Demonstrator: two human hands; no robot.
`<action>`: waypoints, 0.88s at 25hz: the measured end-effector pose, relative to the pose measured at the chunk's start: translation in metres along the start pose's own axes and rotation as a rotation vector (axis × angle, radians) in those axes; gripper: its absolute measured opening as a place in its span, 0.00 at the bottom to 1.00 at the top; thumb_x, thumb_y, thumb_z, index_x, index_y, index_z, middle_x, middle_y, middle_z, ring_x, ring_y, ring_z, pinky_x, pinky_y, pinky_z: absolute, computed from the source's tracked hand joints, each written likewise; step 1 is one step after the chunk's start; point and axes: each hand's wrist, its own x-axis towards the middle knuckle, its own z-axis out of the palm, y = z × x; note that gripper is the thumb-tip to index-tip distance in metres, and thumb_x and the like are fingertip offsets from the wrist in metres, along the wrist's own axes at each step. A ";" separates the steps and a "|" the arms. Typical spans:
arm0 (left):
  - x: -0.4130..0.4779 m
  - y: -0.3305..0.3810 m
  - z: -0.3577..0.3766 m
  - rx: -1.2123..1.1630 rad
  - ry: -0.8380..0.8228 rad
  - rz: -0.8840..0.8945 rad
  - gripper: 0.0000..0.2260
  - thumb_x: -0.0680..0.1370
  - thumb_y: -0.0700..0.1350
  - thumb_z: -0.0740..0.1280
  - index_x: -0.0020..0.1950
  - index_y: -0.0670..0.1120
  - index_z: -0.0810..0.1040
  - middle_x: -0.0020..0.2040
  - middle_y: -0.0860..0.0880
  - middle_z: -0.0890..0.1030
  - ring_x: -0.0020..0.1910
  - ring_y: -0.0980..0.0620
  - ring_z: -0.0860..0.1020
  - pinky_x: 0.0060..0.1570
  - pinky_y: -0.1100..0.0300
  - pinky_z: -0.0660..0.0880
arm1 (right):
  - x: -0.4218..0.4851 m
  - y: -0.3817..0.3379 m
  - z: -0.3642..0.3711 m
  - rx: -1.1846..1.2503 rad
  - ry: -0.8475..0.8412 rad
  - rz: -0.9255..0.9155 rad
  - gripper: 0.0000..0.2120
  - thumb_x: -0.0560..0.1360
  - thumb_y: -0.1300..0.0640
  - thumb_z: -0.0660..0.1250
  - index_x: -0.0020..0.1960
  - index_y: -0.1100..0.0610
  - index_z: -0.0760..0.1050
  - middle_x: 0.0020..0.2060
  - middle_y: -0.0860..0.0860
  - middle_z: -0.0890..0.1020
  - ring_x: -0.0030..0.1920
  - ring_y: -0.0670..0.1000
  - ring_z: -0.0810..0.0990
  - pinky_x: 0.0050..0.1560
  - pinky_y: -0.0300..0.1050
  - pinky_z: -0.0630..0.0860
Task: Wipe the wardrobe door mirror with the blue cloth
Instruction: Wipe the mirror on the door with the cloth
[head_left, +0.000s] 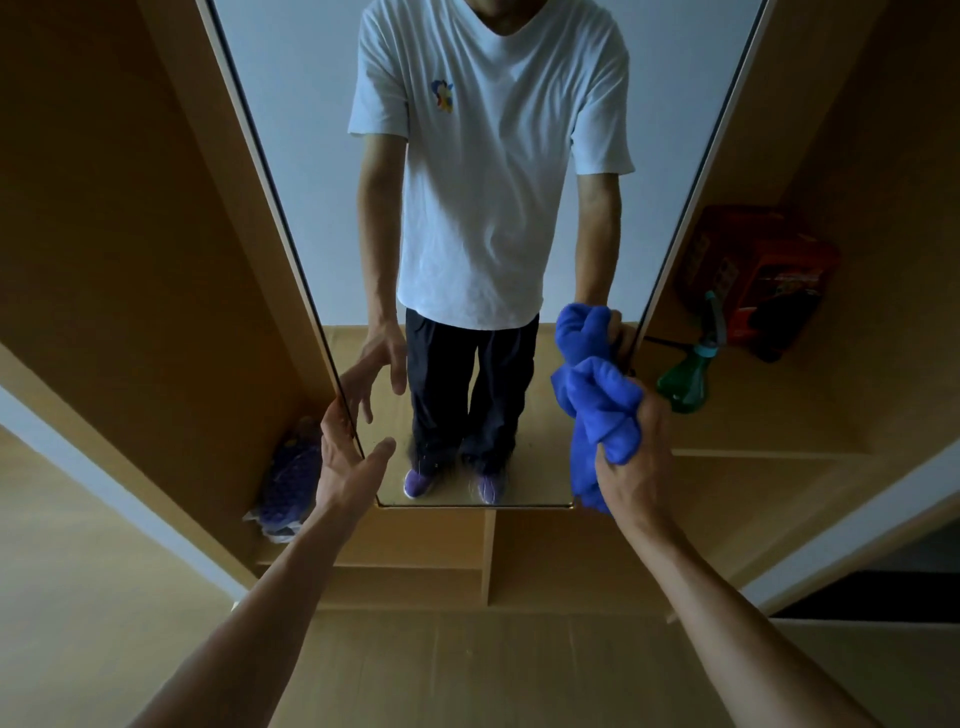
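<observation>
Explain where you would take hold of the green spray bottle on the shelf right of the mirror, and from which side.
Grip the green spray bottle at its narrow neck just under the trigger head, probably coming from the open front of the shelf. The body widens below the neck, and the red box stands close behind it, so that side looks blocked.

1. We see the mirror (483, 208) straight ahead, with the wardrobe (156, 260) open on both sides of it.
2. Left hand (348, 447) sits at the mirror's lower left edge; we cannot tell if it touches.
3. Right hand (634, 457) holds the cloth (597, 410) against the mirror's lower right part.
4. Spray bottle (685, 374) stands right of the mirror, with a box (758, 275) behind it.
5. Bundle (291, 483) lies low on the left, beside the left hand.
</observation>
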 end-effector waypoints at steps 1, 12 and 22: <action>0.000 0.000 -0.001 0.012 -0.003 0.009 0.43 0.75 0.51 0.70 0.82 0.55 0.46 0.82 0.46 0.57 0.79 0.42 0.60 0.73 0.39 0.65 | 0.005 -0.004 0.001 0.063 0.030 -0.012 0.10 0.82 0.58 0.62 0.45 0.63 0.71 0.36 0.58 0.74 0.37 0.57 0.75 0.38 0.54 0.75; 0.017 0.001 -0.019 0.042 -0.109 0.004 0.43 0.68 0.53 0.69 0.80 0.56 0.52 0.77 0.47 0.62 0.72 0.45 0.65 0.65 0.46 0.70 | 0.008 -0.016 0.030 0.206 0.126 0.022 0.12 0.83 0.62 0.63 0.41 0.65 0.68 0.31 0.60 0.70 0.32 0.61 0.72 0.33 0.54 0.72; 0.023 -0.008 -0.043 -0.081 -0.299 0.054 0.38 0.68 0.49 0.68 0.76 0.61 0.60 0.71 0.56 0.72 0.70 0.55 0.72 0.68 0.42 0.73 | -0.019 -0.083 0.120 0.291 0.023 0.036 0.19 0.85 0.67 0.54 0.36 0.59 0.66 0.26 0.55 0.70 0.26 0.55 0.69 0.28 0.41 0.63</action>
